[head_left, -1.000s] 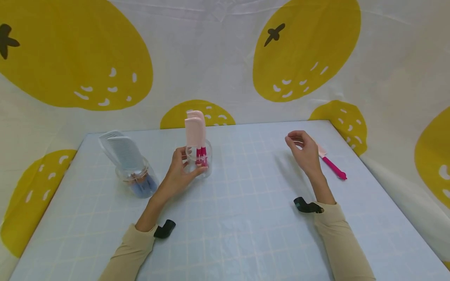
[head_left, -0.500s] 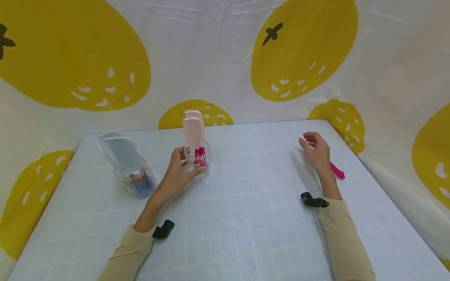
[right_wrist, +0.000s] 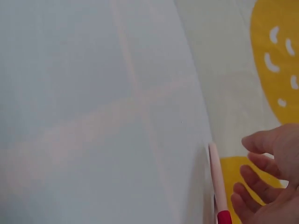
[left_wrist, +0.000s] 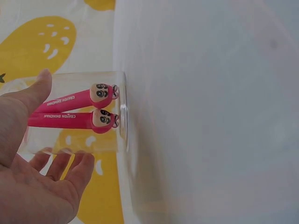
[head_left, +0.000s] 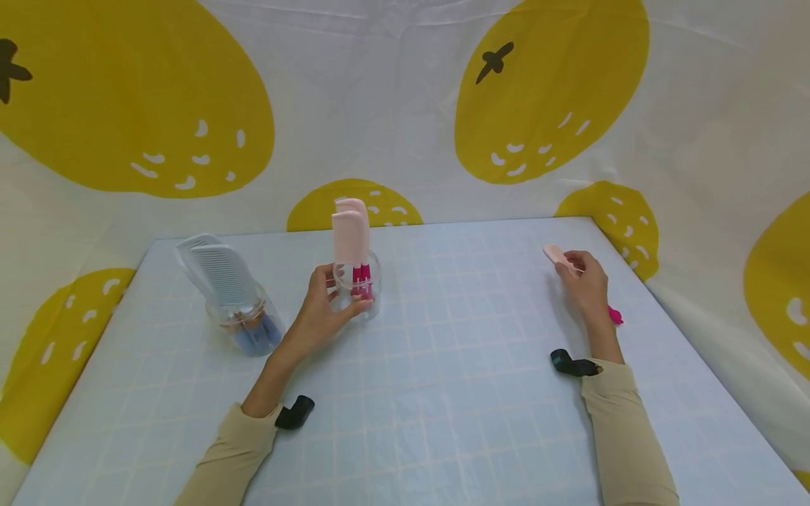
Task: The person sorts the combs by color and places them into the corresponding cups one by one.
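My left hand (head_left: 321, 313) grips a clear glass jar (head_left: 373, 292) from its left side, thumb in front and fingers round the far side. Pale pink combs (head_left: 349, 237) stand in it, teeth ends up. Their bright pink handles (left_wrist: 67, 120), with small character heads at the ends, show through the glass. Over at the right, another pink comb (head_left: 557, 256) lies on the table, partly hidden below my right hand (head_left: 585, 284). The right wrist view shows that hand's loosely bent fingers (right_wrist: 254, 182) beside the comb, with a gap between them.
A second glass jar (head_left: 266, 334) stands left of my left hand, holding light blue combs (head_left: 221, 274) that lean left. A pale blue checked cloth covers the table (head_left: 430, 393). Behind it hangs a white curtain (head_left: 367, 91) with yellow fruit prints.
My right hand has moved rightward and slightly nearer, coming over the pink comb and covering most of its handle. The left hand and its jar have stayed put.
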The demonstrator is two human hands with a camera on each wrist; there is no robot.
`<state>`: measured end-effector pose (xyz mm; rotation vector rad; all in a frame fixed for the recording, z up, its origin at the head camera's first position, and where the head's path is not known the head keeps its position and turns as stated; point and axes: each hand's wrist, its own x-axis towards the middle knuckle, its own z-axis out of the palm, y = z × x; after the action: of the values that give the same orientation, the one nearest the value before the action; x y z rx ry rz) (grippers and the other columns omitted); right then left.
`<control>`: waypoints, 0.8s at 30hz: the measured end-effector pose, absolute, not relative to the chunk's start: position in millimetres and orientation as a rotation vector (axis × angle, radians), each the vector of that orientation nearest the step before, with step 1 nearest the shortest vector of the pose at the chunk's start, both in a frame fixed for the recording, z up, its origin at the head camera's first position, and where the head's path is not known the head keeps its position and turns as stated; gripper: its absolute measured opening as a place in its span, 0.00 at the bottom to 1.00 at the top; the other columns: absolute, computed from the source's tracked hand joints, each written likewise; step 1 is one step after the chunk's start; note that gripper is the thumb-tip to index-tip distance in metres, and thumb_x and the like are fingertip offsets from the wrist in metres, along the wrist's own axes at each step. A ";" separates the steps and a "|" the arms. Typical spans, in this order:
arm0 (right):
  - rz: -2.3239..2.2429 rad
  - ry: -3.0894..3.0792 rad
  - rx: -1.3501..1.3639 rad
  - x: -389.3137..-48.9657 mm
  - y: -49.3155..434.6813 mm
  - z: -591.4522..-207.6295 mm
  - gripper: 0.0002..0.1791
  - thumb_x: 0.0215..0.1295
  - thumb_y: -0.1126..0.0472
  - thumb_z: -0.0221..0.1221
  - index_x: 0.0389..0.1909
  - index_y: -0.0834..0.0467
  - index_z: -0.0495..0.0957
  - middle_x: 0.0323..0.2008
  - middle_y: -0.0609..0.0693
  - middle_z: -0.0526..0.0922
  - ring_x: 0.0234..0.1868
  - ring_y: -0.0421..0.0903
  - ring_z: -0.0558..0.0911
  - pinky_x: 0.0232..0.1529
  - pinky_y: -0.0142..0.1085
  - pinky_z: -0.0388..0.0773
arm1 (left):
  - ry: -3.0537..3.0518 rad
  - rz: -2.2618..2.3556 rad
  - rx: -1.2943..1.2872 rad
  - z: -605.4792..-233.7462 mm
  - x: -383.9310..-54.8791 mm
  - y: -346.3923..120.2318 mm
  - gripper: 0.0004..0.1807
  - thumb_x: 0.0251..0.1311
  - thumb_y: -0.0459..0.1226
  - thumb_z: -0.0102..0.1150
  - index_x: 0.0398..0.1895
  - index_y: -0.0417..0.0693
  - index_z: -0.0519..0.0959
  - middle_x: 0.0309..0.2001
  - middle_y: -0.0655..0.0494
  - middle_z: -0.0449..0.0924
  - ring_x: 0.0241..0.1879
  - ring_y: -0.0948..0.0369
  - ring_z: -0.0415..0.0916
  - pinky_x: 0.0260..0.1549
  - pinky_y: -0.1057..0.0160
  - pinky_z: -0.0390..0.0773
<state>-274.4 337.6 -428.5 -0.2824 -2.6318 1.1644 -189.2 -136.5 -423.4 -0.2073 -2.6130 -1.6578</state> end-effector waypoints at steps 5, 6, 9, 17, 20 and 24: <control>1.164 -2.692 -0.336 -273.8 342.7 -428.9 0.26 0.78 0.54 0.53 0.69 0.65 0.68 0.64 0.66 0.71 0.63 0.63 0.69 0.69 0.56 0.67 | -2.614 -1.657 -0.201 -423.4 -189.2 -136.1 0.47 0.61 0.42 0.73 0.74 0.45 0.50 0.71 0.44 0.58 0.70 0.47 0.60 0.71 0.45 0.65; 1.163 -2.706 -0.349 -273.7 343.3 -428.8 0.26 0.78 0.55 0.52 0.69 0.65 0.67 0.64 0.67 0.71 0.62 0.63 0.69 0.70 0.56 0.67 | -2.613 -1.659 -0.199 -423.4 -189.1 -136.0 0.47 0.61 0.42 0.73 0.74 0.45 0.50 0.71 0.44 0.58 0.70 0.48 0.60 0.71 0.44 0.65; 1.162 -2.748 -0.381 -273.0 346.0 -427.9 0.26 0.78 0.56 0.51 0.70 0.65 0.66 0.64 0.68 0.70 0.62 0.64 0.68 0.70 0.57 0.66 | -2.614 -1.661 -0.196 -423.3 -189.0 -136.2 0.47 0.62 0.42 0.73 0.74 0.46 0.51 0.71 0.45 0.58 0.70 0.48 0.60 0.71 0.44 0.65; 1.075 -2.812 -0.405 -271.0 355.9 -428.1 0.23 0.73 0.65 0.52 0.66 0.69 0.70 0.61 0.70 0.72 0.57 0.65 0.69 0.64 0.57 0.68 | -2.629 -1.653 -0.184 -423.8 -189.0 -136.7 0.48 0.61 0.44 0.73 0.74 0.46 0.50 0.71 0.45 0.58 0.71 0.47 0.60 0.70 0.44 0.66; 1.070 -2.831 -0.442 -270.5 358.3 -428.3 0.23 0.72 0.68 0.52 0.66 0.69 0.70 0.61 0.70 0.71 0.57 0.65 0.70 0.63 0.58 0.70 | -2.627 -1.657 -0.180 -424.3 -188.9 -136.5 0.48 0.61 0.43 0.73 0.74 0.46 0.50 0.71 0.45 0.57 0.71 0.47 0.59 0.70 0.44 0.65; 1.063 -2.834 -0.451 -269.2 359.9 -428.4 0.22 0.72 0.70 0.51 0.65 0.69 0.71 0.61 0.71 0.71 0.57 0.65 0.70 0.64 0.58 0.70 | -2.623 -1.664 -0.178 -424.6 -189.1 -135.9 0.47 0.61 0.42 0.73 0.74 0.46 0.50 0.71 0.45 0.57 0.71 0.47 0.59 0.71 0.44 0.64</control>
<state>-269.2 359.9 -428.4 -0.4514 -2.8344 1.0632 -189.1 -135.9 -424.6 -0.1781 -2.6235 -1.6644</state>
